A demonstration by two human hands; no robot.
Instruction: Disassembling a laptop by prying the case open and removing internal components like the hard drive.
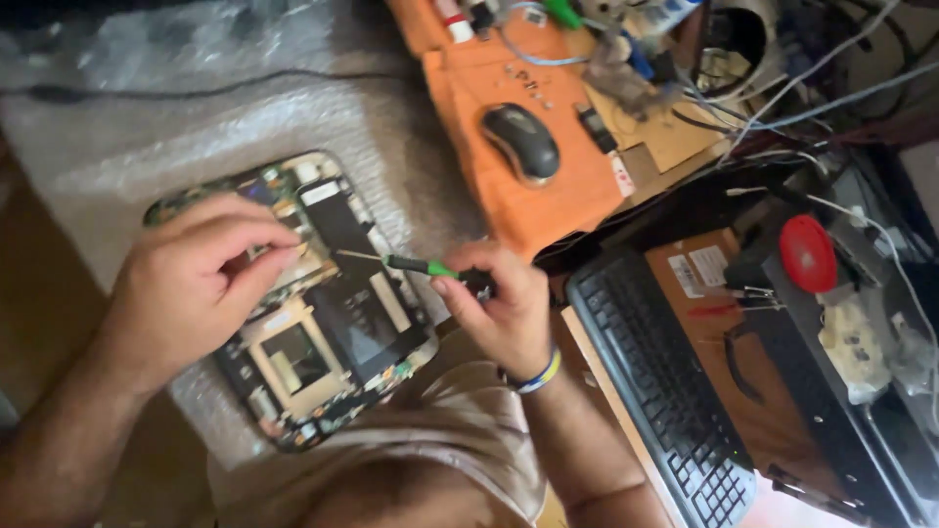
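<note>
Cluttered desk, bubble wrap spread. Opened tablet near front edge. Left hand pinches its board; right hand grips green screwdriver. Mouse, keyboard at right.

bare forearms, blue-and-yellow wristband on the right wrist.

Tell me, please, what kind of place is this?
Probably an electronics repair bench at a home or small shop. An opened tablet shows its circuit boards, the right hand holds a small screwdriver to it, and loose wires, a mouse and a keyboard crowd the desk.
</note>
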